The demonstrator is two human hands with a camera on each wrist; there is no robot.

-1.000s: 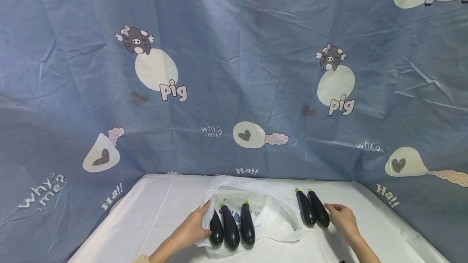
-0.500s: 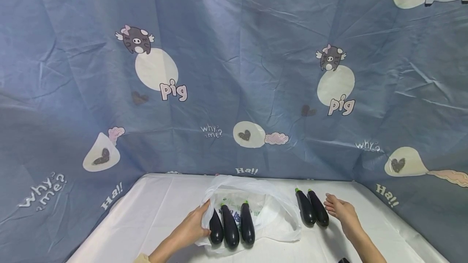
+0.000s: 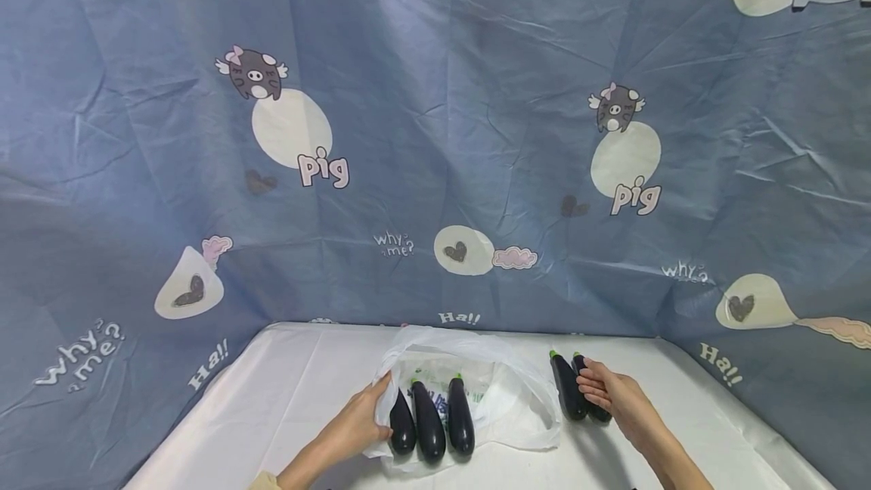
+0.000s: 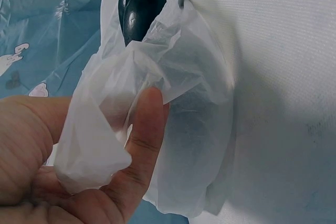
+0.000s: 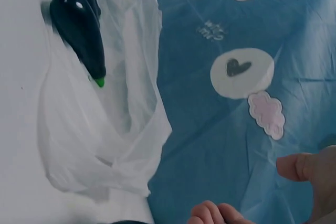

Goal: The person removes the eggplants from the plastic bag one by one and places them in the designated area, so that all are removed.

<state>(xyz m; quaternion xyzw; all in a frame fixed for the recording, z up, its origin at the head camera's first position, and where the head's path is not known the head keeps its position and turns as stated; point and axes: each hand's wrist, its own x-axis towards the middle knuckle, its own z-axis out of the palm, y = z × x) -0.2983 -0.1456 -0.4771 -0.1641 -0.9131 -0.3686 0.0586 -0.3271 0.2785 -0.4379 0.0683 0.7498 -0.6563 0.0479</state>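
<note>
A thin white plastic bag lies open on the white table, with three dark eggplants side by side in its mouth. My left hand pinches the bag's left edge; in the left wrist view the thumb presses the film of the bag, beyond which are the eggplants. Two more eggplants lie to the right of the bag. My right hand curls its fingers over the right one of these, hiding most of it. The right wrist view shows the bag and the eggplants in it.
A blue cartoon-print cloth hangs as a backdrop around the table's far and side edges. The table's left part and right front show bare white cover.
My right hand has moved left from beside the two loose eggplants onto the right one and curled its fingers over it. The left hand and bag have stayed put.
</note>
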